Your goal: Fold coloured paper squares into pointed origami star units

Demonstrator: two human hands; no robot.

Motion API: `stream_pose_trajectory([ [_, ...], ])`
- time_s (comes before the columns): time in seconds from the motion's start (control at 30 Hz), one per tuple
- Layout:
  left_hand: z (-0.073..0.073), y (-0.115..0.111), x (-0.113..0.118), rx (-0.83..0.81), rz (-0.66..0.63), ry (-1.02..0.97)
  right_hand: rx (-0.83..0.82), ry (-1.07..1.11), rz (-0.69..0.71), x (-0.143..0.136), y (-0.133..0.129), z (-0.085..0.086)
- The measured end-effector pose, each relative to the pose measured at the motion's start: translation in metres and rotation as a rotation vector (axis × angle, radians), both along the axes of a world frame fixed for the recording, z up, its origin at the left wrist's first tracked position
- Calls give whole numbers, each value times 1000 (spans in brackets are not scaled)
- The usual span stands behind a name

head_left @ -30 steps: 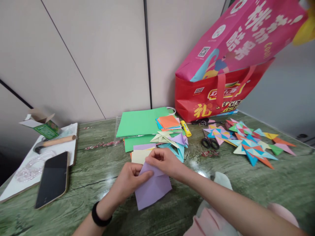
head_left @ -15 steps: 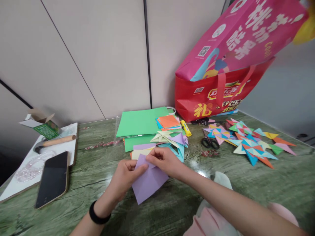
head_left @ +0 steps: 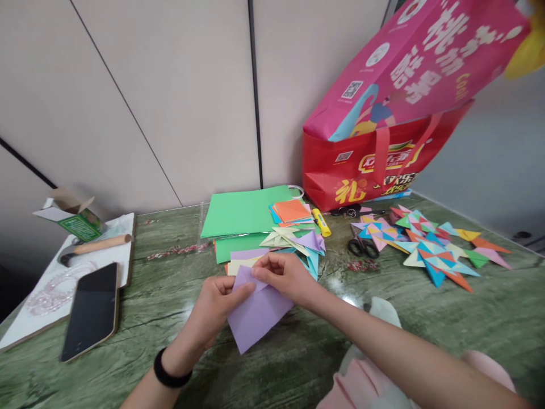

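Between my hands is a sheet of purple paper (head_left: 258, 317), with a fold along its upper edge. My left hand (head_left: 217, 304) pinches its left side, thumb on top and the other fingers behind. At the upper edge, the thumb and fingers of my right hand (head_left: 284, 278) press on the folded strip. Just beyond the hands lie yellow and purple paper sheets (head_left: 244, 265), partly covered. Folded paper pieces (head_left: 293, 240) in pale green, purple and blue lie behind my right hand.
Green paper (head_left: 242, 211), small orange squares (head_left: 293, 211) and a yellow glue stick (head_left: 321, 222) lie at the back. Scissors (head_left: 363, 247) and folded paper stars (head_left: 440, 255) are on the right, below a red bag (head_left: 340, 170). A phone (head_left: 91, 311) and a white board (head_left: 25, 324) are left.
The purple paper and both hands stay almost in place. My right hand has shifted very slightly along the upper edge, and both hands keep their grip.
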State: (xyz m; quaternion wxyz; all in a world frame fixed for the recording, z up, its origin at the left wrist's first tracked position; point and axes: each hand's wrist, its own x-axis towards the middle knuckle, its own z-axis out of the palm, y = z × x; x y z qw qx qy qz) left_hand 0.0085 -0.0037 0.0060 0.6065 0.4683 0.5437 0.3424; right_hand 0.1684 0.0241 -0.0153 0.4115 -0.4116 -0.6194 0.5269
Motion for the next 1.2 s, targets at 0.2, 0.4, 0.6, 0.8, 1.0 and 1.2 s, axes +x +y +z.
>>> stream_pose_trajectory([
  [0.2, 0, 3, -3, 43, 65, -20, -5, -49, -57, 1, 2, 2],
  [0.4, -1, 2, -3, 50, 54, -26, -62, 19, -71, 4, 1, 3],
  [0.6, 3, 3, -5, 53, 122, -29, -163, 74, -60, 4, 3, 2],
  [0.8, 4, 3, -4, 48, 118, -28, -129, 45, -69, 8, 3, 6],
  [1.0, 1, 1, -3, 81, -73, 126, -147, 73, 100, 9, 3, 5],
  [1.2, -1, -4, 3, 85, -243, 215, -32, -48, 72, 4, 0, 3],
])
